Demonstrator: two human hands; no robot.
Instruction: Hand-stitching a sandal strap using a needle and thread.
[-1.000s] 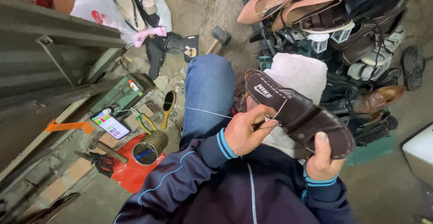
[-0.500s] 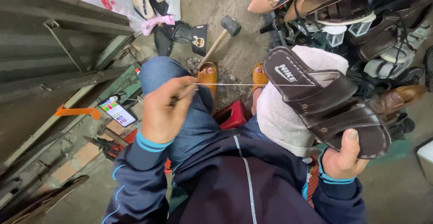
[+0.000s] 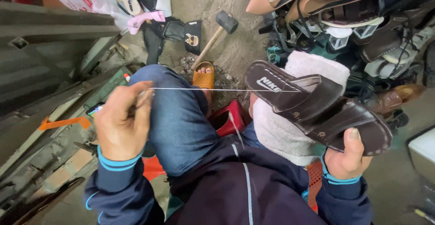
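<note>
My right hand (image 3: 346, 159) grips the heel end of a dark brown strapped sandal (image 3: 317, 105), holding it sole-down over a white cloth (image 3: 281, 132) on my right knee. A thin white thread (image 3: 217, 89) runs taut from the sandal's strap leftward to my left hand (image 3: 121, 121), which pinches its end, fingers closed, above my left knee in blue jeans (image 3: 179, 116). Whether a needle sits in those fingers is too small to tell.
A rubber mallet (image 3: 217, 32) lies on the dirt floor ahead, beside my foot in an orange slipper (image 3: 204, 76). A pile of shoes and sandals (image 3: 344, 16) fills the upper right. Metal rails and tools (image 3: 50, 116) lie left. A red stool (image 3: 229, 118) is under me.
My left hand has drawn the thread out to the left, away from the sandal, until it is taut. The right hand has kept hold of the sandal's heel.
</note>
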